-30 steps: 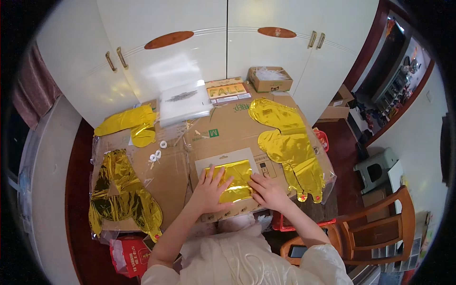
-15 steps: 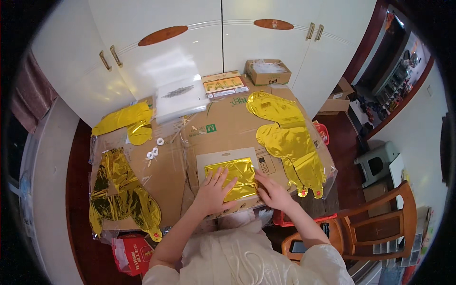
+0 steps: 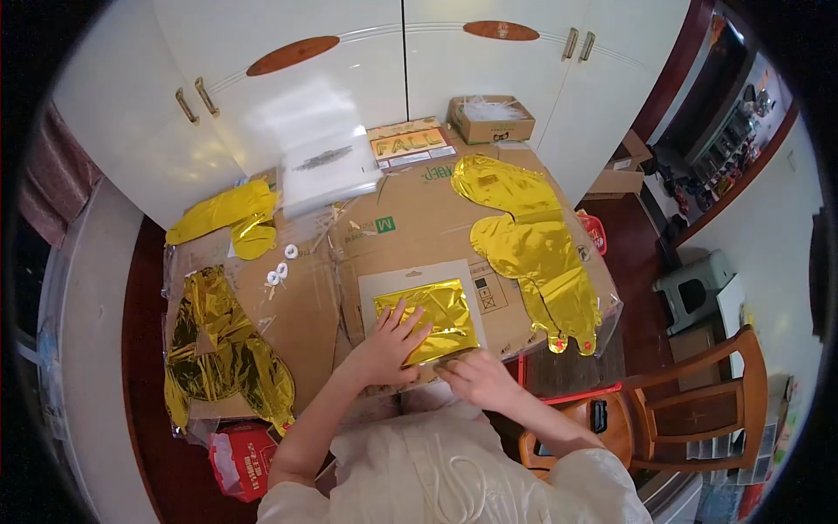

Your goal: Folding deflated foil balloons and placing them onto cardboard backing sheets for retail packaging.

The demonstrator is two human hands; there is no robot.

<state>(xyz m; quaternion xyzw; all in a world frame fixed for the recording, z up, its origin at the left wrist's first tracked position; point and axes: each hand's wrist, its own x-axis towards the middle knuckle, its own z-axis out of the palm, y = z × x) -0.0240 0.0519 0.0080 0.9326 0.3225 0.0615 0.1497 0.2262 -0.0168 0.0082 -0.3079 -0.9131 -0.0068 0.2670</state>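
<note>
A folded gold foil balloon (image 3: 441, 310) lies on a pale card (image 3: 381, 284) with a hanging slot, at the near edge of the cardboard-covered table. My left hand (image 3: 384, 348) rests open on the foil's left side, fingers spread. At the near right edge of the foil, my right hand (image 3: 478, 379) is closed, its fingertips pinching the edge; whether the card is between them too is hidden. To the right is a flat, unfolded gold foil balloon (image 3: 528, 236) with red marks at its near end. Other foil balloons lie at the left, a crumpled one (image 3: 218, 336) nearer and another (image 3: 231, 214) farther back.
Clear plastic sleeves (image 3: 327, 175) are stacked at the back beside a printed card (image 3: 410, 142). A small cardboard box (image 3: 491, 120) of white strips stands back right. White ribbon rolls (image 3: 278, 272) lie left of centre. A wooden chair (image 3: 690, 406) and red bag (image 3: 240, 463) are near the table.
My right hand has moved left and toward me, from the foil's right side to its near edge, and its fingers have closed. My left hand stays on the foil. The view has shifted slightly.
</note>
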